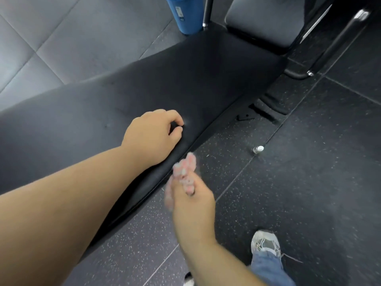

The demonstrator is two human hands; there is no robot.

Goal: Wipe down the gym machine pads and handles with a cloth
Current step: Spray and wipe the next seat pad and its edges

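A long black padded bench [185, 79] runs from the lower left up to the right, and a smaller black seat pad [263, 21] sits at its far end. My left hand [153, 135] rests on the pad near its right edge with the fingers curled under. My right hand [191, 207] is just off the bench edge, above the floor, and grips a bunched pink and white cloth [184, 172], which is blurred. The cloth is clear of the pad.
A blue bin [184, 13] stands on the floor beyond the bench. A small white-capped bottle [258, 149] lies on the speckled black floor to the right. Black frame bars [334, 44] rise at the far right. My shoe [266, 242] is at the lower right.
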